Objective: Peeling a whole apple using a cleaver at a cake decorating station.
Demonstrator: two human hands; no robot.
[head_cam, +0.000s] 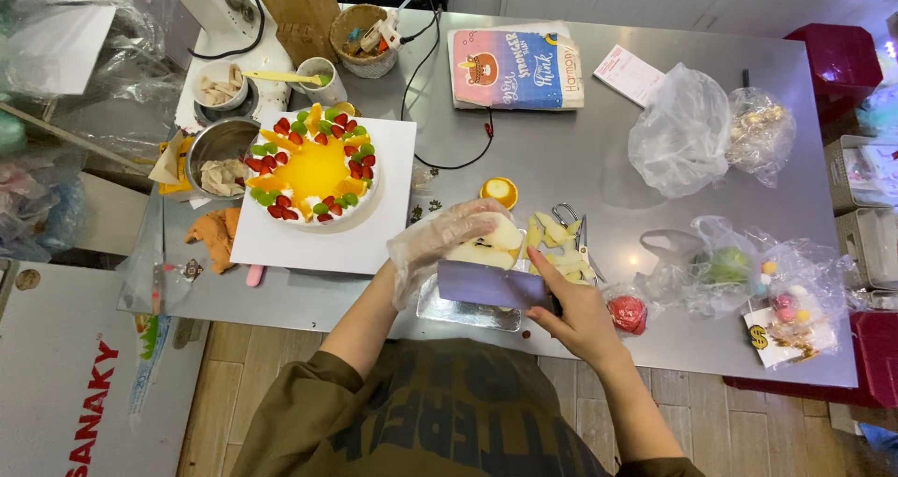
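Head view. The left hand (440, 243), in a clear plastic glove, curls its fingers over a peeled pale fruit half (486, 243), pressing it onto a small foil-covered board (468, 310) at the near edge of the grey tabletop (561, 150). The bare right hand (580, 313) grips a broad knife (486, 285), blade against the fruit's near side. Cut fruit slices (557, 238) lie just beyond; a fruit-topped cake (313, 168) stands left on a white board (374, 234).
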